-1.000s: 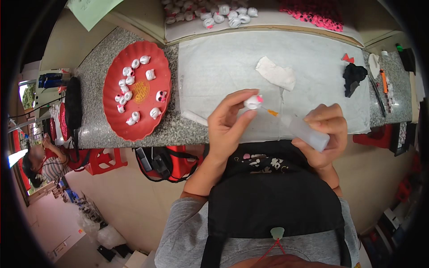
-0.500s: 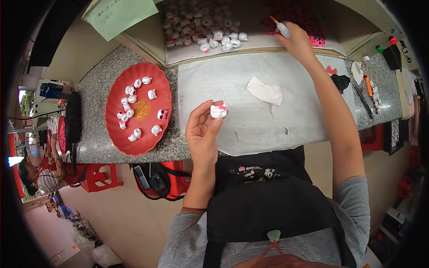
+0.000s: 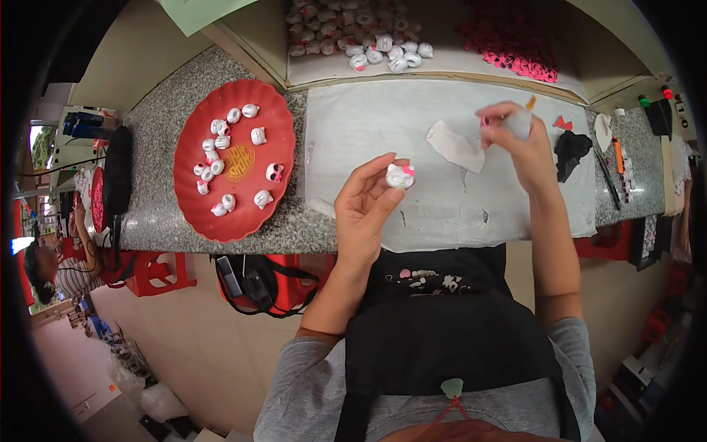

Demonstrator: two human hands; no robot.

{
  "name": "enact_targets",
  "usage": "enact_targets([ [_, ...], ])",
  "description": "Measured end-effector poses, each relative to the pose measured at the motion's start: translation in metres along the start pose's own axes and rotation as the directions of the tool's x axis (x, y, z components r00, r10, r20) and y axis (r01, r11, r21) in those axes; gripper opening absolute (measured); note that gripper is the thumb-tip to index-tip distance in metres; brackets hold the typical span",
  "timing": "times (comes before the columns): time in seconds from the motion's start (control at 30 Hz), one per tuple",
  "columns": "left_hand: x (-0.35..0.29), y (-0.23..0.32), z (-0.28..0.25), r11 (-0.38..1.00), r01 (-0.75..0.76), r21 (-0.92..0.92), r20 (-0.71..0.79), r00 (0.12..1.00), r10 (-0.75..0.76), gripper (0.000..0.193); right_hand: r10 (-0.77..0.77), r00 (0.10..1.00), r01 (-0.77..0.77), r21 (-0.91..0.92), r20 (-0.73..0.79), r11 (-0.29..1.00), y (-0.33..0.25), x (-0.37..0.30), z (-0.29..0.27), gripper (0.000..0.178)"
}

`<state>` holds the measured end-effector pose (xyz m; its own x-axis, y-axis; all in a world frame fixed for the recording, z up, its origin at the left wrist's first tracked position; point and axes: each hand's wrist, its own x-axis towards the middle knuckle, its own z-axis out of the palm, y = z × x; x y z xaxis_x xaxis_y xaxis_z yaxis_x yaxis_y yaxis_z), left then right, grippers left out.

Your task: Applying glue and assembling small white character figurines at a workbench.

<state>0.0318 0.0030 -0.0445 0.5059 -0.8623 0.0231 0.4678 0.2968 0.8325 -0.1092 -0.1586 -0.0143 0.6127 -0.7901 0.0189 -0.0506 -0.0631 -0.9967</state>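
My left hand (image 3: 362, 210) pinches a small white cat head (image 3: 400, 176) with a pink bow, its face turned up. To the right, my right hand (image 3: 532, 151) is over the white sheet (image 3: 353, 125). Between its thumb and forefinger shows a small pink-and-black piece (image 3: 484, 122), slightly blurred. The same hand also keeps a white squeeze bottle (image 3: 520, 125) with an orange tip against its palm. Below the right fingers lies a crumpled white cloth (image 3: 453, 147). On the left, a red scalloped plate (image 3: 193, 195) bears several more white cat heads (image 3: 258, 135), one with pink-and-black glasses (image 3: 275, 172).
A shelf behind the sheet carries a heap of white cat heads (image 3: 383, 44) and a pile of pink pieces (image 3: 523, 55). At right lie a black cloth (image 3: 571, 151), a red scrap (image 3: 563, 123) and an orange pen (image 3: 618, 156). Another person (image 3: 66, 269) sits far left.
My right hand has come back from the pink pile toward me, now with a small pink piece in its fingers. My left hand with the cat head appears shifted right; the view has moved too.
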Motion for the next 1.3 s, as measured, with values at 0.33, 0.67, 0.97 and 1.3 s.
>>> enact_targets([
  [0.33,-0.004,-0.007,0.014,0.998,-0.004,0.070,0.085,0.996,-0.002,0.035,0.078,0.996,-0.089,0.390,0.042,0.917,0.010,-0.060,0.030,0.009],
  [0.67,-0.006,-0.013,0.022,0.810,-0.277,0.516,0.230,0.956,0.180,0.028,0.060,0.991,-0.100,0.377,0.116,0.921,0.004,-0.070,0.033,0.010],
  [0.97,-0.008,-0.011,0.023,0.821,-0.290,0.491,0.291,0.943,0.159,0.030,0.093,0.993,-0.115,0.390,0.073,0.914,0.007,-0.071,0.039,0.010],
  [1.3,-0.011,-0.005,0.020,0.997,0.065,0.030,0.245,0.967,-0.070,0.026,0.019,0.994,-0.055,0.353,0.104,0.934,0.001,-0.072,0.049,0.024],
])
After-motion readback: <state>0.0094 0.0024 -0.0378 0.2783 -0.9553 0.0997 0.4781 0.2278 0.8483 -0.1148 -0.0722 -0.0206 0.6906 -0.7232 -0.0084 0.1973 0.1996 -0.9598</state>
